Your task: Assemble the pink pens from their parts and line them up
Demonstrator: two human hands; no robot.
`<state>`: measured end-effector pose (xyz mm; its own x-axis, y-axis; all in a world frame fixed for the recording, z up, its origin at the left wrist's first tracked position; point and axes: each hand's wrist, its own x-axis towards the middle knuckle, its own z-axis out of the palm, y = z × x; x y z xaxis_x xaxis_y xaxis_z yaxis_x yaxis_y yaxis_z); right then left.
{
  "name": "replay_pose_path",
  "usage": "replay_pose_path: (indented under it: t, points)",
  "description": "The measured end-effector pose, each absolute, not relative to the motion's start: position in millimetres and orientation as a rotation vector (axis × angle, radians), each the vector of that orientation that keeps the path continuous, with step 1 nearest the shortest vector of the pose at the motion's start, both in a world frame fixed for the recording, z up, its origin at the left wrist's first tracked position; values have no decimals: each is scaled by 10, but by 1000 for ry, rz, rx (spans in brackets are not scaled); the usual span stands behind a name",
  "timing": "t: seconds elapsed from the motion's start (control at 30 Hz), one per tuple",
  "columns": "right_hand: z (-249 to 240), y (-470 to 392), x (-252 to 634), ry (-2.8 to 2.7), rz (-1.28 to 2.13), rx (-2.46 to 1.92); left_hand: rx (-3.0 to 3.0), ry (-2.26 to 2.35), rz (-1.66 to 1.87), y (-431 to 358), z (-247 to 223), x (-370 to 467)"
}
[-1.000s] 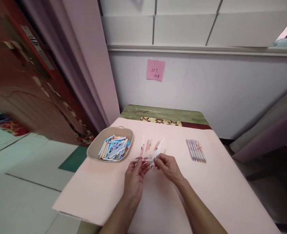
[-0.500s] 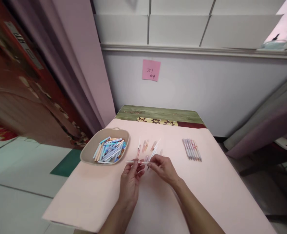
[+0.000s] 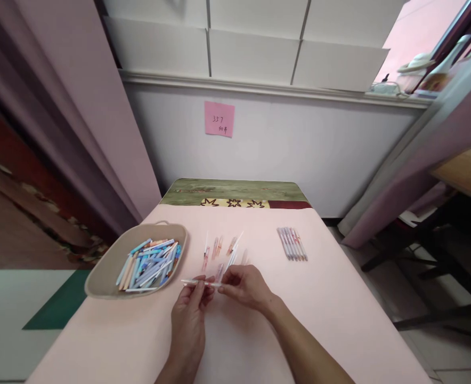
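Observation:
A thin, light-coloured pen (image 3: pixel 187 281) lies level between my hands, just above the table. My left hand (image 3: pixel 191 306) grips its middle with closed fingers. At its right end, my right hand (image 3: pixel 246 286) has its thumb and forefinger pinched; the exact tip is hidden there. Just beyond my fingers are loose pen parts: pinkish barrels (image 3: pixel 216 248), a pink piece with a white stick (image 3: pixel 205 256), and slim white refills (image 3: pixel 233 257). Further right, several clear pens with pinkish and grey tints (image 3: pixel 292 244) lie side by side in a row.
A beige basket (image 3: pixel 99 272) full of blue, white and tan pen parts (image 3: pixel 153 265) stands on the left of the pink-covered table (image 3: pixel 319 320). A pink note (image 3: pixel 219 119) is stuck on the wall behind. On the right is a dark stool or chair frame (image 3: pixel 439 256).
My view has swung to the right, so the table and basket sit further left in the picture. Both hands still have the pen between them, at nearly the same place over the table.

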<state>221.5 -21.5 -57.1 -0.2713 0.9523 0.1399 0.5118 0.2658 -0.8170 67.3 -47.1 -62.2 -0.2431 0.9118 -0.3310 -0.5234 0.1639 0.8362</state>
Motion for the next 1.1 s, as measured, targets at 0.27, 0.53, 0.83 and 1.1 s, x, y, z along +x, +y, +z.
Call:
replay_pose_path:
  t: [0.27, 0.53, 0.83, 1.1]
  points:
    - [-522, -73, 2522, -1795, 610, -1365, 753, 1304, 1373, -479, -576, 738]
    - [-604, -8, 3843, -916, 67, -2315, 736, 1340, 1303, -463, -671, 671]
    - [-748, 40, 4035, -907, 213, -2628, 711, 1350, 1289, -434, -664, 639]
    - [-717, -24, 4062, -940, 209, -2603, 711, 1352, 1327, -446, -686, 618]
